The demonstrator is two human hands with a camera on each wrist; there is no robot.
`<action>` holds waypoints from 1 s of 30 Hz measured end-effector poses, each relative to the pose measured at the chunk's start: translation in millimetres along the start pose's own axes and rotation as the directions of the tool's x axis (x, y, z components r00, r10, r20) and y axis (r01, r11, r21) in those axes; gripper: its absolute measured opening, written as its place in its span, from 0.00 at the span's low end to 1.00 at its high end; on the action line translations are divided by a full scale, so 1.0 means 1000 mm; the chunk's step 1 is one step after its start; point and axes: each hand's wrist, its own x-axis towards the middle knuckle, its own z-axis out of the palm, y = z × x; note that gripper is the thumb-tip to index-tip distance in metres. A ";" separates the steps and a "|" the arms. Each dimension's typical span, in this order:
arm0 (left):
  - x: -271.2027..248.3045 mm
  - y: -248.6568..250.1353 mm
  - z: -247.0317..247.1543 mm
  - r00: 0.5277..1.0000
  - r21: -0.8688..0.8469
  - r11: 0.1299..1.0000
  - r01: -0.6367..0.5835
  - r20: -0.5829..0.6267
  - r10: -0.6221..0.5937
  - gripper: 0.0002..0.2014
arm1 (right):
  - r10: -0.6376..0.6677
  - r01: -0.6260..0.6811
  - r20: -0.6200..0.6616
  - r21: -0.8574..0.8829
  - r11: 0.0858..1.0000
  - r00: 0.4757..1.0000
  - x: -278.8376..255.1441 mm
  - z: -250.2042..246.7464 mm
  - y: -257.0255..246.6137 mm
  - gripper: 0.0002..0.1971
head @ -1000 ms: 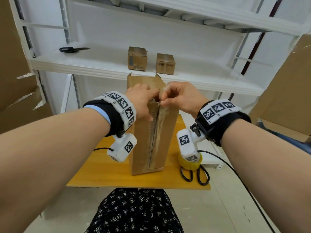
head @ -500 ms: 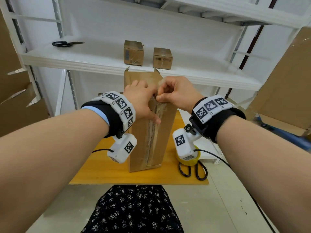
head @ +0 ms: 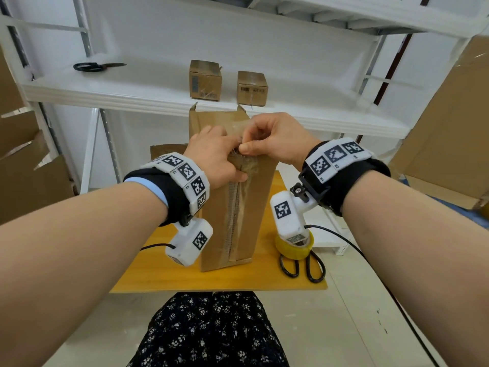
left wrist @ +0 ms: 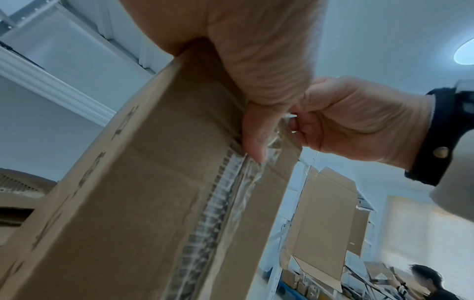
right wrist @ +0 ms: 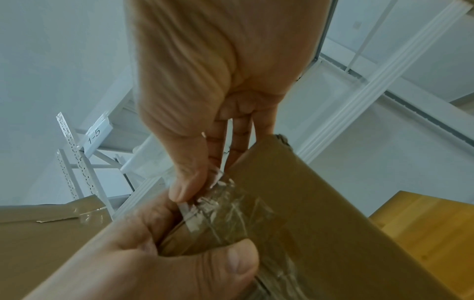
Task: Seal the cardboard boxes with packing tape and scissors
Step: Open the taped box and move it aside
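A tall cardboard box [head: 254, 205] stands on end on the yellow table [head: 169, 271]. Crinkled clear tape [right wrist: 223, 194] runs down its front seam. My left hand [head: 225, 154] grips the box's upper part, its thumb [left wrist: 254, 132] pressing on the seam. My right hand [head: 246, 147] pinches the loose top end of the tape between thumb and fingers, right beside the left thumb. A yellow tape roll [head: 293, 246] and black-handled scissors [head: 304, 268] lie on the table to the right of the box, partly hidden by the wrist camera.
Behind the table, a white shelf [head: 132, 91] carries two small cardboard boxes [head: 205, 79] and a second pair of scissors [head: 92, 66]. Flattened cartons [head: 449, 128] lean at both sides. My lap is close to the table's front edge.
Both hands stay at the top of the seam. The right hand's pinch has lifted a little, drawing the tape end away from the cardboard.
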 end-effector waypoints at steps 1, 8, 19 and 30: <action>0.000 0.000 -0.001 1.000 -0.013 1.000 -0.002 0.010 0.002 0.27 | 0.006 -0.005 0.008 -0.002 1.000 1.000 0.001 -0.001 0.000 0.08; -0.001 0.001 -0.003 0.999 -0.020 0.999 0.036 0.023 -0.036 0.18 | 0.050 -0.049 -0.010 0.072 0.996 0.999 0.005 -0.007 -0.010 0.11; -0.006 -0.007 -0.007 0.986 -0.399 0.904 0.153 0.006 -0.164 0.39 | 0.107 -0.102 -0.095 0.055 0.993 0.990 0.017 0.013 -0.001 0.11; -0.004 -0.010 -0.003 0.991 -0.410 0.904 0.121 -0.008 -0.137 0.44 | 0.132 -0.110 0.074 -0.248 0.963 0.988 0.032 0.013 -0.002 0.09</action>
